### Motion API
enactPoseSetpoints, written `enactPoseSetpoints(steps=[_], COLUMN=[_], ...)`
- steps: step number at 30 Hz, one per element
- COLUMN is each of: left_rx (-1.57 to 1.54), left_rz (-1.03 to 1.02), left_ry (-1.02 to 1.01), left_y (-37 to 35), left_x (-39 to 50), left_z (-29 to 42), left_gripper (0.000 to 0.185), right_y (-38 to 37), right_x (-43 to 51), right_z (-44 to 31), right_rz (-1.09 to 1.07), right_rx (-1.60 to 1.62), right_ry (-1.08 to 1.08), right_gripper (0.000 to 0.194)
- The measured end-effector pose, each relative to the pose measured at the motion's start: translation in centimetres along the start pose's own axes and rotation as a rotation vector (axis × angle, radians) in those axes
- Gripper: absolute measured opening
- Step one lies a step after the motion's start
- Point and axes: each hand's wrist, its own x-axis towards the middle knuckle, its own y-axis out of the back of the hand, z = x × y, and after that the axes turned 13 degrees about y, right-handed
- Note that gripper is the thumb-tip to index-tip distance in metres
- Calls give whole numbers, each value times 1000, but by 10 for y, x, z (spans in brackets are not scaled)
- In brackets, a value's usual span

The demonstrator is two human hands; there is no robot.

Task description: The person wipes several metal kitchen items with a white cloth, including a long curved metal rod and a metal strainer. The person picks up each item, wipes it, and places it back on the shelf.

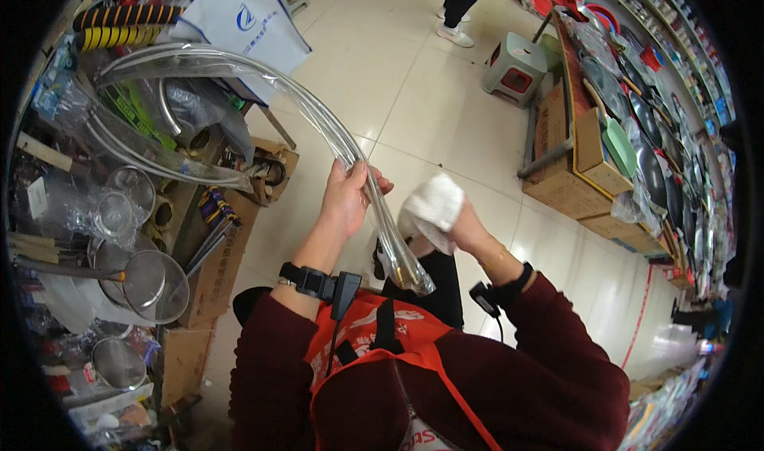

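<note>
My left hand (346, 200) grips a bundle of long, silvery flexible tubes in a clear plastic sleeve (316, 114). The bundle arcs from the goods at upper left down towards my lap, where brass-coloured ends show through the plastic. A bunched white cloth (433, 203) is in my right hand (474, 227), just right of the bundle's lower part and apart from it. The cloth hides most of that hand's fingers. Another plastic-wrapped length of tubing (155, 163) curves over the goods at left; whether it joins the held bundle I cannot tell.
Wire-mesh strainers (158, 287) and cardboard boxes (215, 254) crowd the left side. A white bag (250, 27) stands beyond them. Ahead are a grey plastic stool (516, 66) and a person's legs (462, 0). Pans (647, 126) fill the display at right.
</note>
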Motion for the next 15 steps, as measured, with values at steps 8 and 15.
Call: enactPoseSetpoints(steps=[8,15], left_rx=[-120,-95], left_rz=[115,90], left_ry=[73,62], left_y=[7,22], left_x=[-27,-48], left_z=[-26,-19], left_gripper=[11,29], right_y=[-81,-93], right_x=[-2,16], right_z=[20,17], right_rz=[-73,-148], right_rx=[-294,-639], right_ry=[318,476], right_gripper=[45,34])
